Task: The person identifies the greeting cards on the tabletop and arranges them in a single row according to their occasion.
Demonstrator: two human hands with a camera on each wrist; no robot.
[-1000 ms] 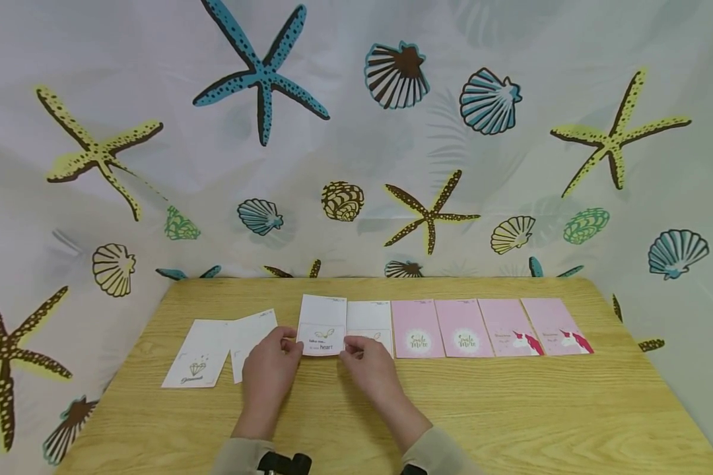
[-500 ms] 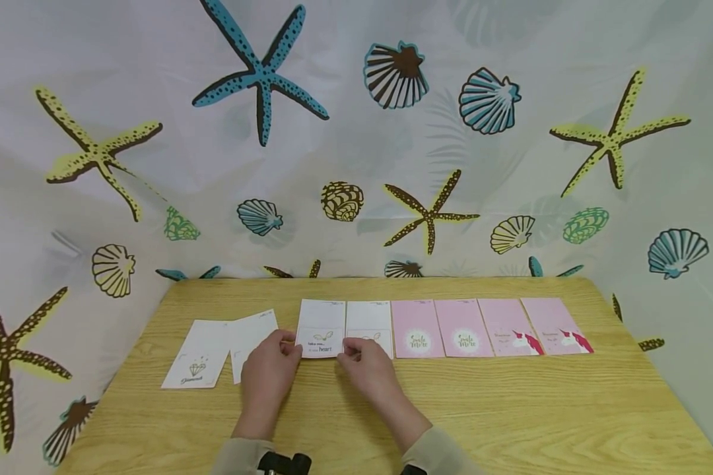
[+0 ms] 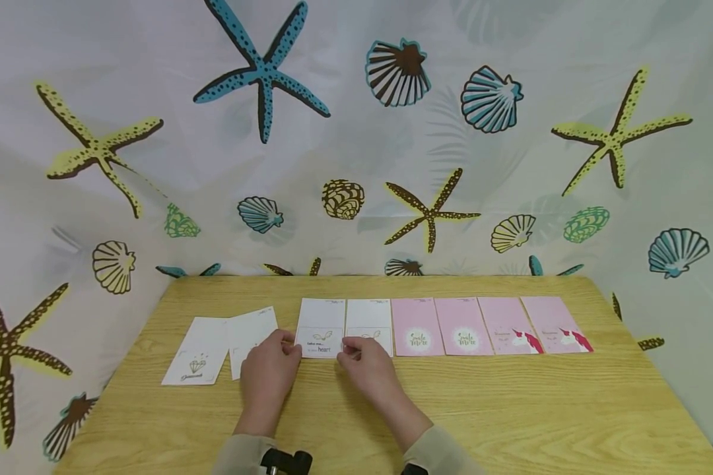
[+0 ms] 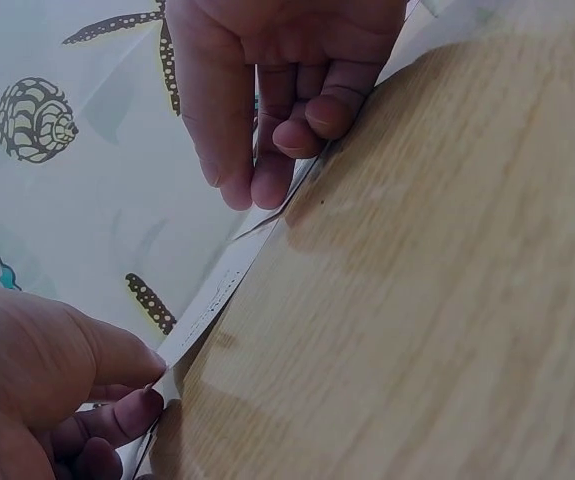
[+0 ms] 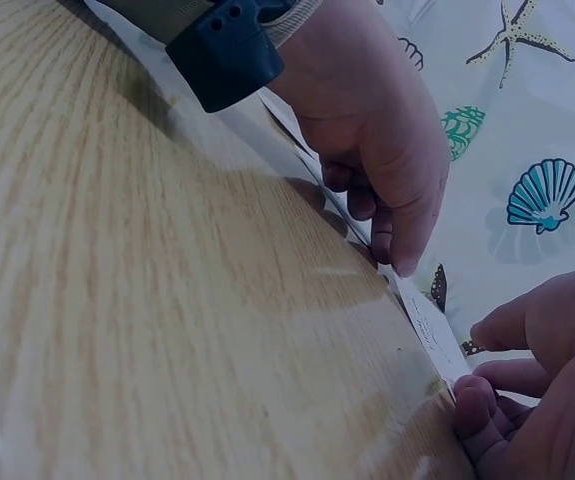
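Note:
A white card with printed wings and the word "heart" (image 3: 321,328) lies on the table between the two hands. The left hand (image 3: 271,373) pinches its lower left edge; in the left wrist view, that thumb and fingers meet at the card's corner. At the lower right edge, the right hand (image 3: 371,373) holds the card with thumb and curled fingers. In the right wrist view, the card (image 5: 429,325) is a thin strip between the hands. A matching white card (image 3: 368,313) stands close on the right, its lower part partly covered by the right hand.
Rightward in the row are two pink "Smile More" cards (image 3: 417,323) and two pink unicorn cards (image 3: 561,323). On the left lie a white diamond card (image 3: 196,349) and a tilted white card (image 3: 252,324), partly overlapping. A patterned curtain (image 3: 356,145) surrounds the wooden table (image 3: 481,415).
The winged card, earlier slightly raised, has come down level with its neighbour. Both hands have shifted slightly left and stay at its edges.

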